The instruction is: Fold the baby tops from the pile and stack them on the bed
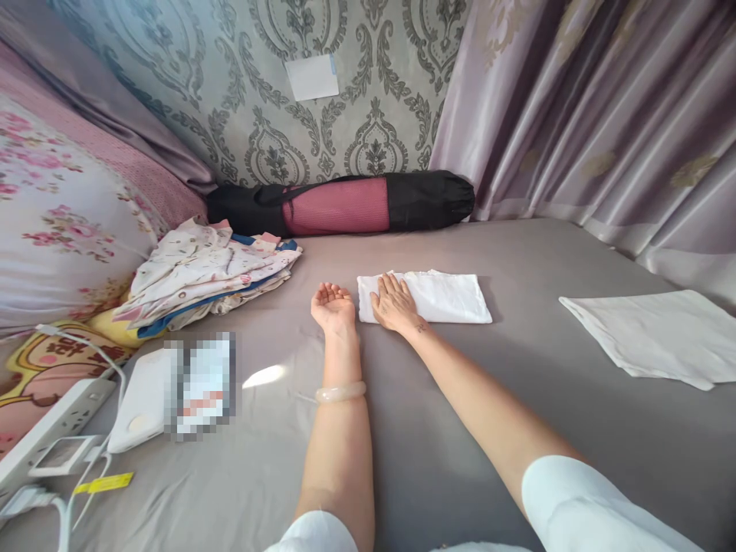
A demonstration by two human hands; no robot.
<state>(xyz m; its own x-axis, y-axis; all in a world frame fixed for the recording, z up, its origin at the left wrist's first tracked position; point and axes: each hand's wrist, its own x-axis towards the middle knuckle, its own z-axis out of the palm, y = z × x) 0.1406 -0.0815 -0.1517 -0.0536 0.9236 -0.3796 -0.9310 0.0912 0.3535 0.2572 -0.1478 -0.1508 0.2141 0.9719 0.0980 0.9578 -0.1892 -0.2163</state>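
A white cloth (445,297), folded into a flat rectangle, lies on the grey bed sheet (460,429). My right hand (394,303) rests on the cloth's left part, palm down, with its fingers stretched out flat. Just left of the cloth, my left hand (334,308) is turned palm up. Its fingers curl loosely and nothing is in them. A pale bangle (340,392) circles the left forearm. Farther right lies a second white cloth (658,337), flat and folded with uneven edges.
A pile of folded clothes (212,268) sits at the left beside a floral pillow (63,207). A black and pink mat bag (339,205) lies along the wall. At the lower left are a power strip (63,425), cables and a white box-like device (143,399). Curtains (575,115) hang at right.
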